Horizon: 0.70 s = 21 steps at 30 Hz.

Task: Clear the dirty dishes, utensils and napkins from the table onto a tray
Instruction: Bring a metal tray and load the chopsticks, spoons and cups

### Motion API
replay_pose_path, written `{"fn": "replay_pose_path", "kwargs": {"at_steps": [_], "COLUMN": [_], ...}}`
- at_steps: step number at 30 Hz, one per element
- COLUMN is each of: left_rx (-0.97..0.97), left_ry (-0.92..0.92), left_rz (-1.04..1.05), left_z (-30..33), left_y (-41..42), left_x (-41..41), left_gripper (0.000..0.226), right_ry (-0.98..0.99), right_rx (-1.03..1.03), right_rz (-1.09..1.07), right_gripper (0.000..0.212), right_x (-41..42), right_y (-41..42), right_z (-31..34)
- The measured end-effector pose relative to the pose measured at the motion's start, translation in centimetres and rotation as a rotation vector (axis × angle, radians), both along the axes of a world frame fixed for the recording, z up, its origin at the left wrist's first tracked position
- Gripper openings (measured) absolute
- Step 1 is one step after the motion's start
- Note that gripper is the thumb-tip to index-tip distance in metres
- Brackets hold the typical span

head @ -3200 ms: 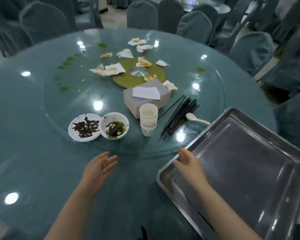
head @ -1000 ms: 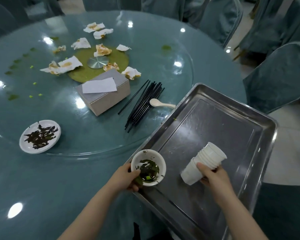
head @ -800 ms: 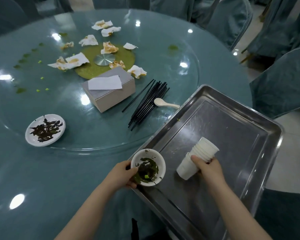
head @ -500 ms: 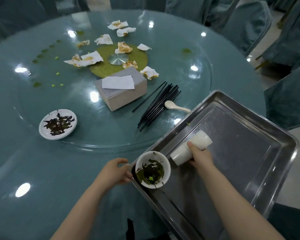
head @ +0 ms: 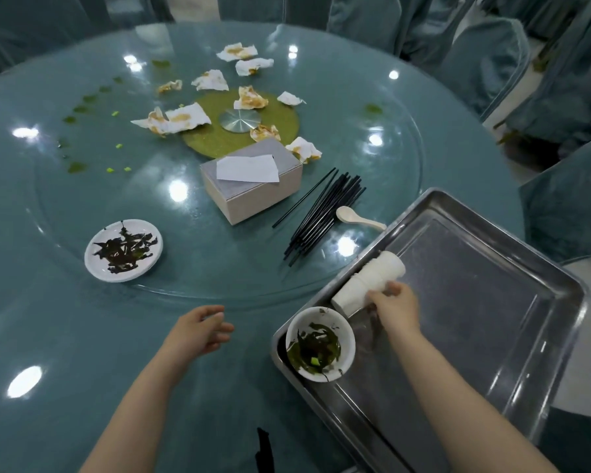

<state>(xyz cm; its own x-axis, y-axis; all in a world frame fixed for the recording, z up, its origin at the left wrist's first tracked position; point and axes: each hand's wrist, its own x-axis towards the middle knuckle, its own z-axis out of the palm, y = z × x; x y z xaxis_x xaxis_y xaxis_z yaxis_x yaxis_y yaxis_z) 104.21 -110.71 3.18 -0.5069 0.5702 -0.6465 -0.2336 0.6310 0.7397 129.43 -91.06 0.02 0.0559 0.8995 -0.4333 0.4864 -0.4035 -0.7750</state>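
While covered chairs (head: 485,52) ring the teal glass-topped table (head: 65,336), the right hand (head: 394,303) grips stacked cups (head: 369,285) lying beside the bowl (head: 319,343) in the steel tray (head: 543,353); the left hand (head: 198,332) hovers loosely open.

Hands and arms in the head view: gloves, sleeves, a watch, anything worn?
Nothing worn that shows. The left hand and right hand are bare, without gloves, rings or a watch. Both forearms are uncovered down to the bottom edge of the picture, with no sleeve in view.
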Motion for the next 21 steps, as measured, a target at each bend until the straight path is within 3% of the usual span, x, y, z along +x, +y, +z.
{"fn": "replay_pose_path", "kwargs": {"at_steps": [2, 5, 21], "left_rx": [0.003, 0.013, 0.083], "left_ry": [-0.016, -0.051, -0.019], "left_rz": [0.017, 0.053, 0.415], "left_z": [-0.5, -1.2, -5.0], "left_y": [-0.1, -0.5, -3.0], "left_x": [-1.5, -3.8, -17.9], "left_gripper": [0.027, 0.028, 0.019], "right_ry": [-0.085, -0.111, 0.0], "right_rx": [0.117, 0.21, 0.226], "right_rz": [0.019, 0.09, 0.369], "right_gripper": [0.043, 0.042, 0.028], "right_x": [-0.5, -2.1, -18.3], "right_y": [-0.6, -1.1, -3.9], "right_z": [0.9, 1.6, -0.2]}}
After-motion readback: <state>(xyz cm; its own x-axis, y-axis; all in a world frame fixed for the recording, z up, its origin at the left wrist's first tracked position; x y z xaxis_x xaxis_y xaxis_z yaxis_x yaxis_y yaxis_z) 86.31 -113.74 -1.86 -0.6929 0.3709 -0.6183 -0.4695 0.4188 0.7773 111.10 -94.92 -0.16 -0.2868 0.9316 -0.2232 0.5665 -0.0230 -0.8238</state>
